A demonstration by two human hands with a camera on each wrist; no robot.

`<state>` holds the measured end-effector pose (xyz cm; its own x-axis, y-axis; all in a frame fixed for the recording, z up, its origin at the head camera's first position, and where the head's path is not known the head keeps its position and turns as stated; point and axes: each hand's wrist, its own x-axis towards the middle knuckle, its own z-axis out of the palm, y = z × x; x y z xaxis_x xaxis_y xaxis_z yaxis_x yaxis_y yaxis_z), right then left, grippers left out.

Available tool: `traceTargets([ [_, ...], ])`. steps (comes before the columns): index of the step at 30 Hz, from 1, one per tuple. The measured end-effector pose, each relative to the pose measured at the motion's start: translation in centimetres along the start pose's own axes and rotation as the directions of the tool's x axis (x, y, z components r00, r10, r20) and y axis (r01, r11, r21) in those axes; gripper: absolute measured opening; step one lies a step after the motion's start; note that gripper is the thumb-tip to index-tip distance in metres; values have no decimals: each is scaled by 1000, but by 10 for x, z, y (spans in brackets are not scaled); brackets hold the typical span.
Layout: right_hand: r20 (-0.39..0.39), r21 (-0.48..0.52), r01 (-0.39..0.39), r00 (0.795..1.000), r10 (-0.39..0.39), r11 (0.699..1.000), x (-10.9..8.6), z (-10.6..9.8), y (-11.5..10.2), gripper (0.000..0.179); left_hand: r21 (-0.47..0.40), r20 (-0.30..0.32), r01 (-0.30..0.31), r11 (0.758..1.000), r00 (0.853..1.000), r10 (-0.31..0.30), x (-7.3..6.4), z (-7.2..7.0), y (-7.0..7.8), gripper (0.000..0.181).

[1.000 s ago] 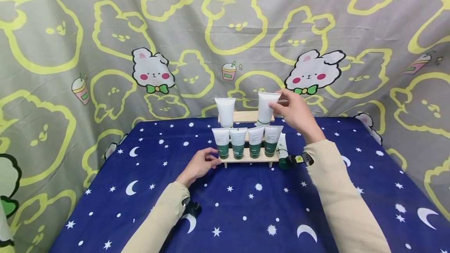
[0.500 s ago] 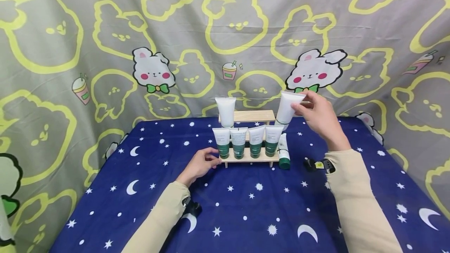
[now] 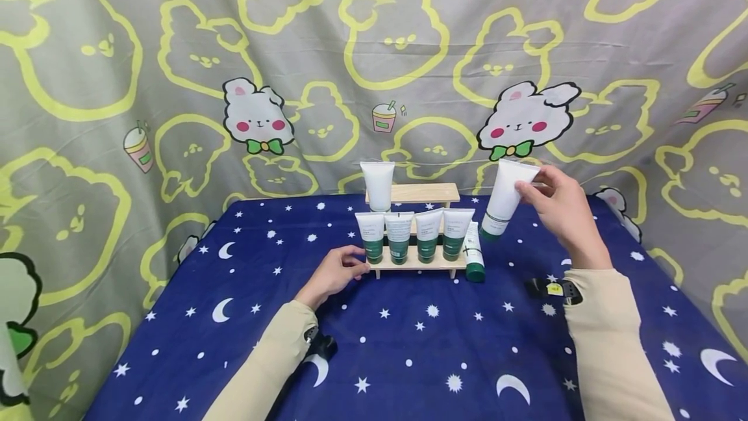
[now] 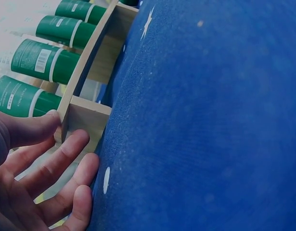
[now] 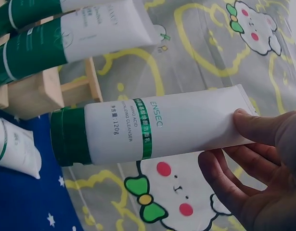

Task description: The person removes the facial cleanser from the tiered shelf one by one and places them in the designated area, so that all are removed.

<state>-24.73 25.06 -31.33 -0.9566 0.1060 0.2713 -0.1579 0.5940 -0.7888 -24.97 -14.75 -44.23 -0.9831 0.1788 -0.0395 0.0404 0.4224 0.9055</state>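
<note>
My right hand (image 3: 561,210) pinches a white cleanser tube (image 3: 505,197) by its flat crimped end, off the right side of the stepped wooden rack (image 3: 417,257). The tube tilts, with its green cap (image 5: 68,137) lowest in the head view; green print shows on its body in the right wrist view. With thumb and fingers, my left hand (image 3: 336,275) holds the front left corner of the rack. Several white-and-green tubes (image 3: 426,236) stand in a row on the lowest step. One larger white tube (image 3: 378,186) stands higher at the back left.
Another white tube with a green cap (image 3: 474,255) leans by the rack's right end, on the dark blue star-patterned cloth (image 3: 409,343). The rack's top step (image 3: 421,193) is seen at the back. A rabbit-patterned curtain (image 3: 315,51) hangs behind the table.
My right hand has carried the white cleanser tube from over the top step to the right and lower, tilting it. The left hand stays at the rack's corner.
</note>
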Motion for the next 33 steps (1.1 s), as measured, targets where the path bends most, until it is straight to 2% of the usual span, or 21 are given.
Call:
traceTargets([
  [8,-7,5,-34,999,34,999,-6,1,19,50,5,-9,-8,1000,1000,8,1,2,-2,31],
  [20,-4,146,-81,997,83,986,-13,10,41,48,9,-14,-10,1000,1000,11,0,4,-3,31],
  [33,44,107,-98,995,94,989,-5,18,56,55,25,-26,-5,1000,1000,5,0,4,-4,31],
])
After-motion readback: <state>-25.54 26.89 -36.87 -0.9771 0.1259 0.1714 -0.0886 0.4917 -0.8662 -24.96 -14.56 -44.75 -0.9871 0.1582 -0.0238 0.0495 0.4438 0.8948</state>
